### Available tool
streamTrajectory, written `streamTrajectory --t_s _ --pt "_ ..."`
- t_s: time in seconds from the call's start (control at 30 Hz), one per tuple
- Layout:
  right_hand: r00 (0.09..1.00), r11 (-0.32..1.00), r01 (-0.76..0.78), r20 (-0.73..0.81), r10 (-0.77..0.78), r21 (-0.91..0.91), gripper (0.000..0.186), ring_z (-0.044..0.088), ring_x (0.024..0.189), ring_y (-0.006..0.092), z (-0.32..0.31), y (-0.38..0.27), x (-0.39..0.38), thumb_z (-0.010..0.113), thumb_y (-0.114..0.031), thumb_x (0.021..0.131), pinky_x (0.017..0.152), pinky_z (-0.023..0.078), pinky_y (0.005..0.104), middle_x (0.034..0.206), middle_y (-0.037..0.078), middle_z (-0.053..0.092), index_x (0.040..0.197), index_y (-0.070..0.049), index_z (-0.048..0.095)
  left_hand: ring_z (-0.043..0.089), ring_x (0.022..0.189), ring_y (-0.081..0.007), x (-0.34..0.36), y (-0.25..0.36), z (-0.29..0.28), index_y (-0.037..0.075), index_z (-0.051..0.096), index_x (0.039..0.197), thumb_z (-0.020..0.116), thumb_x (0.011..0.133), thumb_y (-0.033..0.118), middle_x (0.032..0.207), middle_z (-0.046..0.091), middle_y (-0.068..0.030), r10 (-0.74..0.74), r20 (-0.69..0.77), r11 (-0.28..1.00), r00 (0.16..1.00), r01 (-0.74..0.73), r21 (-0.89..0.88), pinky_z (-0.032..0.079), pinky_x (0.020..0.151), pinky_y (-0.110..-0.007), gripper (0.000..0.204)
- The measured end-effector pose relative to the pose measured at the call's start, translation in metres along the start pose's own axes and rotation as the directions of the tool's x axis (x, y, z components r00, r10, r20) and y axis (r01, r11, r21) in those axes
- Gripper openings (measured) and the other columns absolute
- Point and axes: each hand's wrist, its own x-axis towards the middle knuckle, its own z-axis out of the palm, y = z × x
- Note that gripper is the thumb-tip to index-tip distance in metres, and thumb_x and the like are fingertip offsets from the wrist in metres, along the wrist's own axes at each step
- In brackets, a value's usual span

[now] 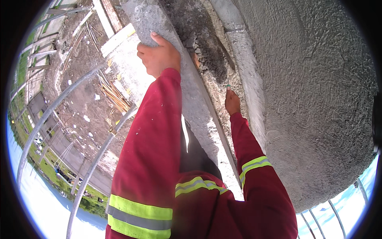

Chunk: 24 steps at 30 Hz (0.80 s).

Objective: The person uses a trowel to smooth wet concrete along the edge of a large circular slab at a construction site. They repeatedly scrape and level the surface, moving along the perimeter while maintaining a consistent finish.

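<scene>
A long, grey, mortar-crusted plank [191,85] runs diagonally through the middle of the view. My left hand [161,55] lies over the upper part of this plank, its fingers bent around the left edge. To the right of it, my right hand [232,102] is closed on a green-handled tool [228,85]; the tool's far end is hard to make out against the mortar. Wet, crumbly mortar [209,51] fills the trough between the plank and the wall, just beyond my right hand.
A rough grey plastered wall [310,91] curves along the right, with a paler ledge [247,59] at its edge. Metal scaffold pipes [59,97] stand at left. Below lie dirt ground and a pile of wooden sticks [113,93]. A pale board [129,59] sits left of the plank.
</scene>
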Motion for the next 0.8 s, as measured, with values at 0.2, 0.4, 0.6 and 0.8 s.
streamTrajectory --t_s 0.2,0.4,0.6,0.8 --pt "0.98 0.988 -0.155 0.128 0.152 0.012 0.072 0.063 0.092 0.0556 -0.008 0.012 -0.042 0.034 -0.055 0.112 0.085 0.049 0.0591 0.093 0.035 0.068 0.096 0.007 0.067 0.063 0.124 -0.0446 0.002 0.005 0.0 -0.003 0.049 0.141 0.041 0.105 0.061 0.141 0.058 -0.0244 -0.04 0.032 0.999 0.999 0.04 -0.014 0.049 0.102 -0.056 0.074" --pt "0.893 0.874 -0.433 0.239 0.382 0.223 0.074 0.066 0.078 0.0484 -0.005 0.017 -0.074 0.032 -0.056 0.112 0.073 0.051 0.0547 0.083 0.03 0.068 0.091 0.007 0.065 0.063 0.121 -0.0445 0.001 0.001 0.003 -0.003 0.05 0.137 0.042 0.105 0.06 0.137 0.059 -0.025 -0.018 0.002 1.0 1.0 0.018 0.001 0.051 0.099 -0.056 0.072" --pt "0.955 0.99 -0.1 0.269 0.125 -0.104 0.068 0.067 0.095 0.0485 -0.023 0.038 -0.083 0.035 -0.056 0.112 0.084 0.051 0.053 0.094 0.03 0.069 0.1 0.003 0.066 0.063 0.12 -0.0441 0.002 0.002 0.003 -0.002 0.05 0.136 0.042 0.106 0.058 0.134 0.059 -0.0236 -0.022 0.021 0.999 1.0 0.021 0.035 0.052 0.097 -0.057 0.068" --pt "0.97 0.99 -0.139 0.198 0.14 -0.023 0.068 0.065 0.085 0.0492 -0.017 0.058 -0.056 0.035 -0.054 0.112 0.08 0.049 0.0529 0.088 0.031 0.067 0.096 0.004 0.065 0.063 0.12 -0.0443 0.001 0.001 0.004 -0.003 0.051 0.135 0.043 0.105 0.059 0.135 0.059 -0.0236 -0.018 -0.004 1.0 1.0 0.018 0.014 0.052 0.097 -0.057 0.069"
